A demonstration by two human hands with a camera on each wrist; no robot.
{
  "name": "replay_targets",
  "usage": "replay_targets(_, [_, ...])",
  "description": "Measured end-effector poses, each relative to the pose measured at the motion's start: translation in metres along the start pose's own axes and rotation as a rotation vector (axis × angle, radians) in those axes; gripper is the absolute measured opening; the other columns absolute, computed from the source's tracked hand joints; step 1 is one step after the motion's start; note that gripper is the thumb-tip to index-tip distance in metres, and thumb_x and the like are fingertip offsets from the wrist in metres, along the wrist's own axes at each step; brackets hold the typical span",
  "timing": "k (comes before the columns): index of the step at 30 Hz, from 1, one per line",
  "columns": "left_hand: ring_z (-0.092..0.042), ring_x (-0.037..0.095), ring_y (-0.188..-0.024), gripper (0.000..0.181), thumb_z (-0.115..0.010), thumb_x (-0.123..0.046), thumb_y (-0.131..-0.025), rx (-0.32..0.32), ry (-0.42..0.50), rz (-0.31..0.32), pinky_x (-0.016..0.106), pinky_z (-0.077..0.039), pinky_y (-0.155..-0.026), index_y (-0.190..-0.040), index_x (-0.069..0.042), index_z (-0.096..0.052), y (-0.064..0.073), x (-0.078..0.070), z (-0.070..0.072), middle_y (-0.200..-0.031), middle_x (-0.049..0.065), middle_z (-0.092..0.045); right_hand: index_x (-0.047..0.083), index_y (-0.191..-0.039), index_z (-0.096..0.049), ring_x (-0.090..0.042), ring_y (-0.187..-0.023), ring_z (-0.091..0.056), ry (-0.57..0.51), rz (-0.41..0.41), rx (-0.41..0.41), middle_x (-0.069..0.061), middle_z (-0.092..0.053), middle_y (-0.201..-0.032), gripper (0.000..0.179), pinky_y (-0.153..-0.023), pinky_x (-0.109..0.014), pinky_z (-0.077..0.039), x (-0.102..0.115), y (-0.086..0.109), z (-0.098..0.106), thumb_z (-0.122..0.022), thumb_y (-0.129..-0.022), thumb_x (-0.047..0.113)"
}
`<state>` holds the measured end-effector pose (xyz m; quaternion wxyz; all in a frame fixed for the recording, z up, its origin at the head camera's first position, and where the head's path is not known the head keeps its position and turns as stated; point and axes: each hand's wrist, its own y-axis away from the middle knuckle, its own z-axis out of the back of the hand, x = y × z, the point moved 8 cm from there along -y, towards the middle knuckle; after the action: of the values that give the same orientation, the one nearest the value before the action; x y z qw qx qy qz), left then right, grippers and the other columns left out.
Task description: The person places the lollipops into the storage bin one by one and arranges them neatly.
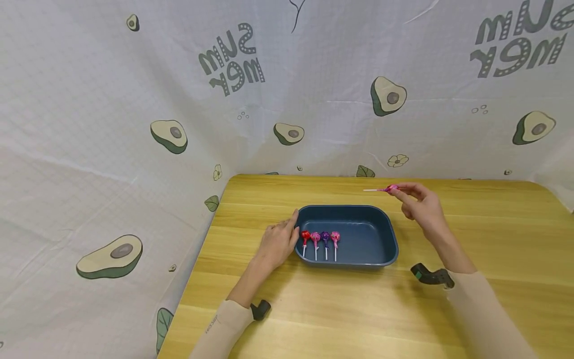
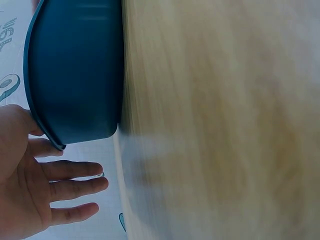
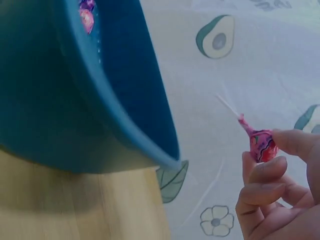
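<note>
A dark blue rectangular tray (image 1: 358,239) with rounded corners stands on the wooden table. Along its left part several wrapped lollipops lie in a row, sticks toward the near side: a red lollipop (image 1: 305,235), pink ones and a purple lollipop (image 1: 325,236). My left hand (image 1: 279,242) holds the tray's left rim between thumb and index finger, the other fingers stretched out beside the wall. Beyond the tray's far right corner, my right hand (image 1: 421,204) pinches a pink-wrapped lollipop (image 3: 263,146) by its head. The white stick points left, away from the fingers.
The wooden table (image 1: 506,239) reaches out to both sides of the tray. A white curtain (image 1: 323,114) printed with avocados and lettering hangs behind it and along the left. Black wrist devices (image 1: 432,275) are on both forearms.
</note>
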<state>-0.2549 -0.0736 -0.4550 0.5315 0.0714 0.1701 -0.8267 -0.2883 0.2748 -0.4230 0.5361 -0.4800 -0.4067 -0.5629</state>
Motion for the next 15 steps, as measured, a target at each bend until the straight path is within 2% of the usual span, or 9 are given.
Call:
replay_targets(5, [-0.069, 0.030, -0.125, 0.053, -0.048, -0.028, -0.110, 0.004, -0.007, 0.003, 0.049, -0.056, -0.100, -0.159, -0.008, -0.040, 0.000, 0.000, 0.000, -0.139, 0.015, -0.067, 0.008, -0.127, -0.062, -0.009, -0.052, -0.040, 0.129, -0.037, 0.115, 0.015, -0.061, -0.087, 0.039, -0.047, -0.029, -0.032, 0.008, 0.004, -0.019, -0.066, -0.102, 0.038])
replay_targets(8, [-0.069, 0.030, -0.125, 0.054, -0.048, -0.028, -0.111, 0.009, -0.012, 0.004, 0.048, -0.056, -0.099, -0.160, -0.009, -0.039, 0.000, 0.001, -0.001, -0.139, 0.015, -0.068, 0.004, -0.132, -0.063, -0.009, -0.049, -0.037, 0.245, -0.072, 0.227, 0.002, -0.066, -0.098, 0.048, -0.046, -0.028, -0.031, 0.010, 0.007, -0.036, -0.065, -0.102, 0.042])
replay_targets(11, [-0.069, 0.030, -0.125, 0.054, -0.047, -0.028, -0.111, 0.011, -0.012, 0.005, 0.048, -0.056, -0.099, -0.160, -0.009, -0.039, 0.000, 0.001, -0.002, -0.139, 0.015, -0.067, 0.004, -0.130, -0.068, -0.010, -0.049, -0.038, 0.381, -0.073, 0.320, -0.015, -0.066, -0.109, 0.047, -0.048, -0.026, -0.034, 0.010, 0.009, -0.054, -0.066, -0.101, 0.041])
replay_targets(13, [-0.069, 0.030, -0.125, 0.054, -0.047, -0.028, -0.111, 0.009, -0.010, 0.004, 0.048, -0.056, -0.099, -0.160, -0.009, -0.039, 0.000, 0.001, -0.002, -0.140, 0.015, -0.067, 0.004, -0.126, -0.071, -0.012, -0.059, -0.047, 0.481, -0.029, 0.364, -0.018, -0.068, -0.113, 0.042, -0.055, -0.026, -0.040, 0.012, 0.010, -0.066, -0.067, -0.101, 0.038])
replay_targets(15, [-0.068, 0.030, -0.125, 0.054, -0.047, -0.028, -0.111, 0.007, -0.007, 0.004, 0.048, -0.056, -0.099, -0.160, -0.009, -0.039, 0.000, 0.001, -0.002, -0.139, 0.015, -0.067, 0.004, -0.119, -0.075, -0.017, -0.073, -0.056, 0.551, 0.005, 0.393, -0.017, -0.073, -0.110, 0.035, -0.065, -0.027, -0.044, 0.013, 0.012, -0.078, -0.068, -0.101, 0.033])
